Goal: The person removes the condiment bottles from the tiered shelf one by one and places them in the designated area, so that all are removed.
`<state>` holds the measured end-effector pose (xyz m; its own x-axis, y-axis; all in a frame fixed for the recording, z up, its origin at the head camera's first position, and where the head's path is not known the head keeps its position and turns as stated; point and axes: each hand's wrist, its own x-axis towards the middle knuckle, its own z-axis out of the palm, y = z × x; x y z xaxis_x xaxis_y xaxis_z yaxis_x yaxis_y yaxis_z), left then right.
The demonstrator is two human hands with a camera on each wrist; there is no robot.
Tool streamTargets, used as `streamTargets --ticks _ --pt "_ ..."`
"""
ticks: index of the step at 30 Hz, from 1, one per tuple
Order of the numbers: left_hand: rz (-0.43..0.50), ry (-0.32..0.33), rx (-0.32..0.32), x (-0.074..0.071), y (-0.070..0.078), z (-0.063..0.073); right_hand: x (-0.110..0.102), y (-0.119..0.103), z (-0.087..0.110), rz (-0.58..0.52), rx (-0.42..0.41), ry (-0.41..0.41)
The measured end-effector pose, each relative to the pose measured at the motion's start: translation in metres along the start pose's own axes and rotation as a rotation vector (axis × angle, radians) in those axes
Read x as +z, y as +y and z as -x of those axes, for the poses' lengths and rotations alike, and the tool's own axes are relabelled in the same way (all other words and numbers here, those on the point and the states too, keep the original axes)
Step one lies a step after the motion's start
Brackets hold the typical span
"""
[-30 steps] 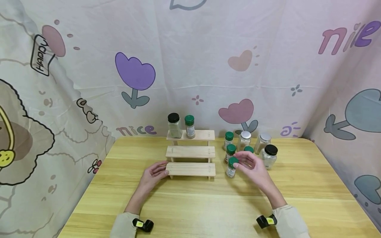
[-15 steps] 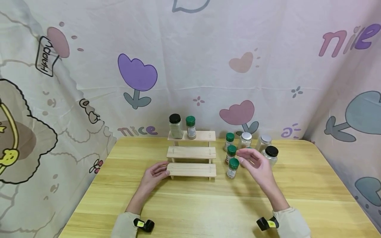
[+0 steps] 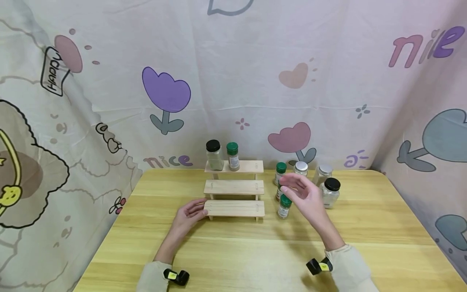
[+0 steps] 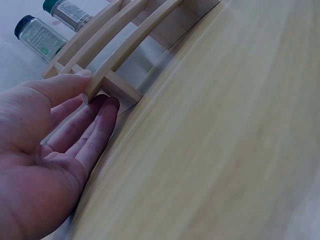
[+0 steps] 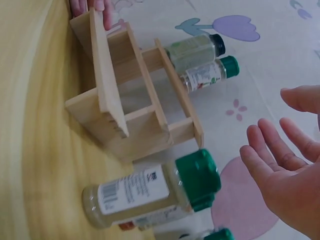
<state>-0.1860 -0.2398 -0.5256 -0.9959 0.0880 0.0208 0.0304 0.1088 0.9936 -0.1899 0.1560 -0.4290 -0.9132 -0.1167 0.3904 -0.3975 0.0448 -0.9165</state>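
A three-step wooden spice rack (image 3: 233,187) stands on the table. On its top step are a black-lidded glass jar (image 3: 215,159) and a green-lidded spice jar (image 3: 233,159). My left hand (image 3: 187,217) holds the left end of the rack's lowest step, thumb on the board's edge and fingertips under it in the left wrist view. To the right of the rack, my right hand (image 3: 306,198) hovers over the group of jars, fingers spread and loosely bent, holding nothing. Just left of it stands the front green-lidded spice jar (image 3: 283,210), label visible in the right wrist view. The hand partly hides the jars behind.
Behind my right hand are another green-lidded jar (image 3: 280,173) and silver-lidded jars, one at the far right (image 3: 323,174). A black-lidded jar (image 3: 330,194) stands to the hand's right. A patterned cloth (image 3: 233,81) hangs behind the table (image 3: 233,251).
My right hand has left the front green-lidded spice jar's lid, drawn right, then risen and come back left over the jars. The left hand has stayed on the rack.
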Motion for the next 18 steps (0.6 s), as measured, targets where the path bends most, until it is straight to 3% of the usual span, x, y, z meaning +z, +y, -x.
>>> streamTargets --ticks 18 --pt "-0.002 -0.002 -0.011 0.0 0.001 0.0 0.039 -0.017 -0.045 -0.007 -0.034 -0.083"
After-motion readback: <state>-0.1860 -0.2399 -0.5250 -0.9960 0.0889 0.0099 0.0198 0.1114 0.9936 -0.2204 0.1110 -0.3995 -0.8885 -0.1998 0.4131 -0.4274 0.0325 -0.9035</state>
